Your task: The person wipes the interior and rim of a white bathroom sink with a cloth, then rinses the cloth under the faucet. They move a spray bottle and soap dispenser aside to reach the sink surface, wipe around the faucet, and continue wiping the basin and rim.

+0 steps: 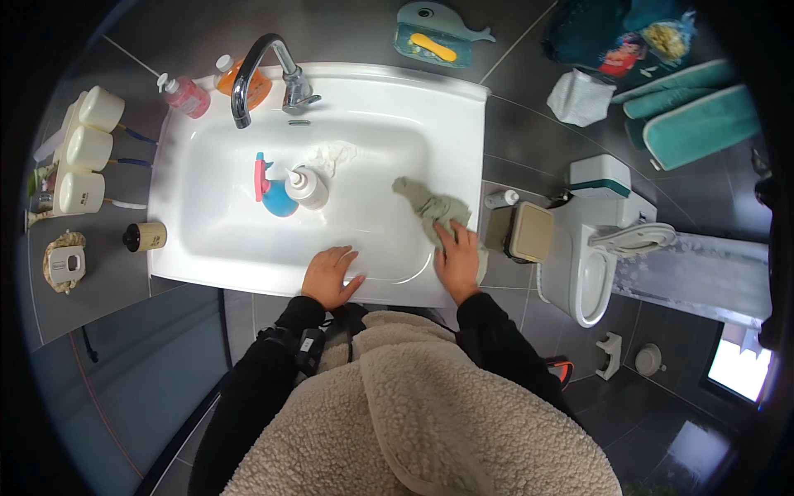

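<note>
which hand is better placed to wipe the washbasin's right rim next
Probably the right hand: it rests on the grey-green cloth, which lies partly over the right rim. The left hand is at the front rim, away from the cloth.

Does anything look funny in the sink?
Yes. A spray bottle and a white bottle are down inside the sink, though bottles usually go beside it. Something white and crumpled lies near them; I can't tell what.
</note>
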Available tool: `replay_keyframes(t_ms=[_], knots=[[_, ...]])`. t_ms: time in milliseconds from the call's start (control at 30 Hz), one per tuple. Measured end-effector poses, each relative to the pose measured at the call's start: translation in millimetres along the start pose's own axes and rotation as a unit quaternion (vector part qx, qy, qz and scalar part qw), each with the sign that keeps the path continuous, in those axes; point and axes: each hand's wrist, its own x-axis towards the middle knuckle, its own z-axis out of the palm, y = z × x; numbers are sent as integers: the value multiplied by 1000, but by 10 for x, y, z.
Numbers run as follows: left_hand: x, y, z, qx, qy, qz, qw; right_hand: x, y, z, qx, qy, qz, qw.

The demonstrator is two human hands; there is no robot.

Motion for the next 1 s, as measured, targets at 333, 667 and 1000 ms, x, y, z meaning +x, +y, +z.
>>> replay_keyframes(t_ms=[333,667,1000], knots=[[-15,51,-25,48,-76,69,994,17,-252,-1466,314,-76,228,919],[-2,-5,-28,2,-59,31,998,-32,-430,-70,-78,-71,116,988],[45,16,-75,-21,-81,-5,997,1234,233,324,-157,38,30,986]])
